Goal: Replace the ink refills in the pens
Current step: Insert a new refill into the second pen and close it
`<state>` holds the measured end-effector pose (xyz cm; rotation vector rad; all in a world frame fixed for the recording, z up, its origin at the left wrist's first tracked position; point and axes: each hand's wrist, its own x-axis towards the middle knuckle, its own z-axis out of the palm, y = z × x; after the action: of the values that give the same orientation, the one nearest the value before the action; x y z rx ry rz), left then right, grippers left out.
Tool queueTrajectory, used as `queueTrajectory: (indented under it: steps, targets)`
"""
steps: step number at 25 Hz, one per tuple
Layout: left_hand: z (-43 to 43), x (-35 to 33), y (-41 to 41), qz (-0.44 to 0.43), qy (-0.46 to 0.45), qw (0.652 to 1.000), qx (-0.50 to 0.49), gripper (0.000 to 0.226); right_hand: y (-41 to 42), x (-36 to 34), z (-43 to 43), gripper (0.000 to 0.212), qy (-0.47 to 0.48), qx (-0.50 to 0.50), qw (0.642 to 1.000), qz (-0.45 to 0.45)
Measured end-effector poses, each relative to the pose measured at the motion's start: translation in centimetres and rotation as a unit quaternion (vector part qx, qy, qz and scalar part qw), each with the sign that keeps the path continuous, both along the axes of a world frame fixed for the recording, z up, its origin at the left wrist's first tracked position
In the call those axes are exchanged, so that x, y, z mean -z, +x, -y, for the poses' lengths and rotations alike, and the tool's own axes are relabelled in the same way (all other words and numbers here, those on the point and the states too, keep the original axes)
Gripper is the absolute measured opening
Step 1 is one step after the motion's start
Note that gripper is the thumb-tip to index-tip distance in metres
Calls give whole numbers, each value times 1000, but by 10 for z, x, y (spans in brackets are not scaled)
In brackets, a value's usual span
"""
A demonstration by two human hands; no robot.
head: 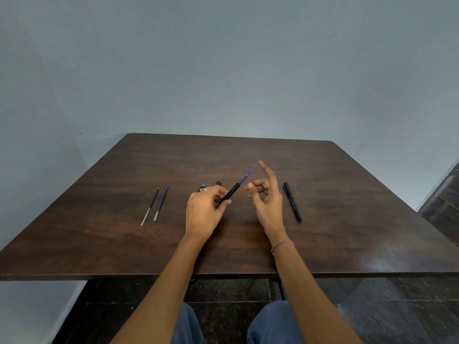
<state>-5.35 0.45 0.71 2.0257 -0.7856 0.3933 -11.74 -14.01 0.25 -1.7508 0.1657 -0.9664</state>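
Observation:
My left hand [203, 212] grips a black pen barrel [229, 193] held above the middle of the table, tilted up to the right. A blue refill [246, 177] sticks out of the barrel's far end. My right hand [267, 197] hovers just right of the refill tip with fingers apart, holding nothing. Two loose refills lie to the left: a black one [150, 206] and a blue one [161, 202]. A whole dark pen [293, 201] lies to the right. Small pen parts [202, 187] peek out behind my left hand.
The dark wooden table [124, 244] stands against a grey wall, its near edge just above my knees. A dark tiled floor lies beneath and to the right.

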Motion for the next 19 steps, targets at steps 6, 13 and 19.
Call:
queueTrajectory:
  steps: [6, 13, 19]
  targets:
    - [-1, -1, 1, 7, 3, 1000, -10, 23, 1, 2, -1, 60, -69, 7, 998, -9]
    - [0, 3, 3, -4, -19, 999, -42, 21, 5, 5, 0, 62, -88, 21, 996, -26]
    - [-3, 2, 7, -36, -113, 986, -118, 19, 9, 7, 0, 28, -97, 48, 992, -64]
